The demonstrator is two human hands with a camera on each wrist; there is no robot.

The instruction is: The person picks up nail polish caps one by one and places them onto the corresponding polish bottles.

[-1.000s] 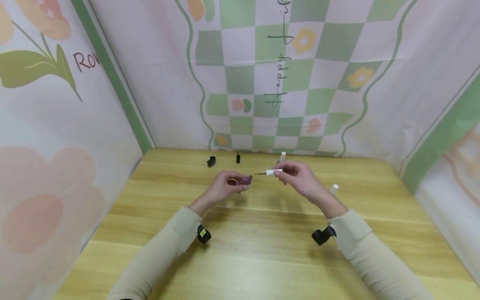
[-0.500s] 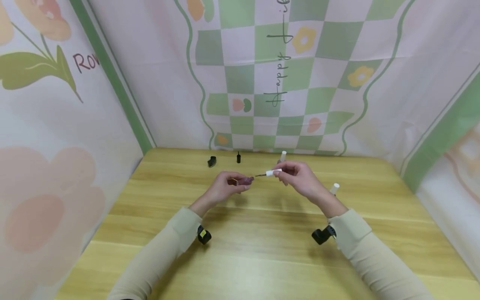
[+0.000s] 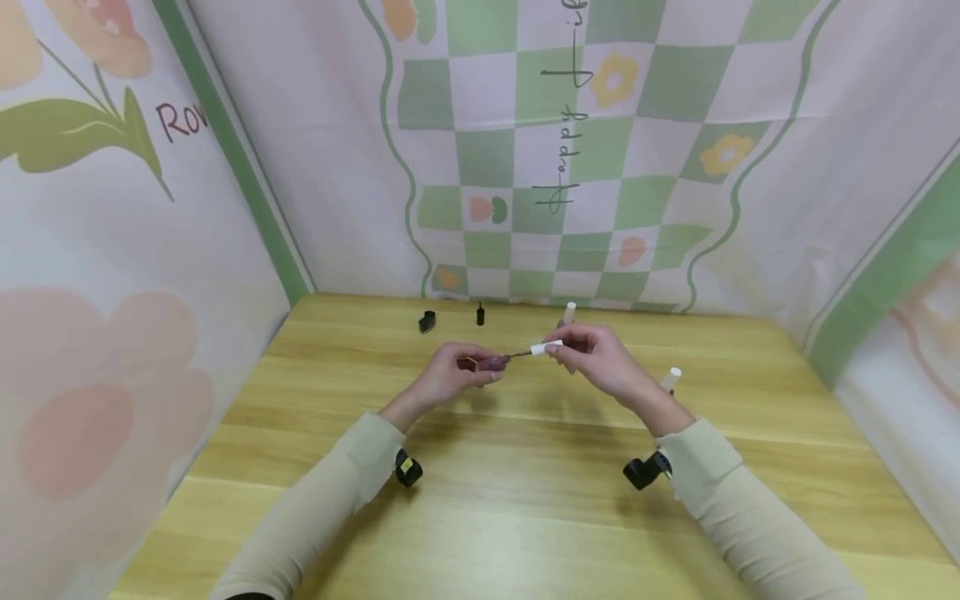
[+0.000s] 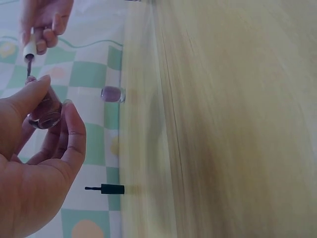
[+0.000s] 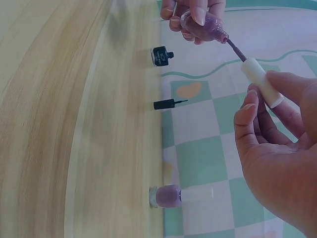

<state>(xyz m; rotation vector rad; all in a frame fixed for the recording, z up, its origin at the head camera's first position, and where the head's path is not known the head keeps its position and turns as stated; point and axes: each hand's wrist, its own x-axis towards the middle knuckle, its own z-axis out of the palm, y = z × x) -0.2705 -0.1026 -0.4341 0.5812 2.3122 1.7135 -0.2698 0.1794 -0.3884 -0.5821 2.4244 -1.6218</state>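
My left hand pinches a small glass nail polish bottle of mauve colour between thumb and fingers. The bottle is tilted on its side above the table, its uncapped neck toward the right hand. With thumb and fingertips, my right hand grips the white cap of a nail polish brush. Its dark, polish-coated bristle stem points left, the tip right at the bottle's mouth. In the left wrist view the same bottle shows its base toward the palm, partly hidden by the thumb.
Toward the wooden table's back edge stand an open black polish bottle, a black brush cap with bristles up, and a mauve bottle with a white cap. Another white-capped bottle stands beside the right forearm.
The brush has moved slightly left and down, its tip going from a gap off the bottle to the bottle's mouth. The left hand holds nearly still.
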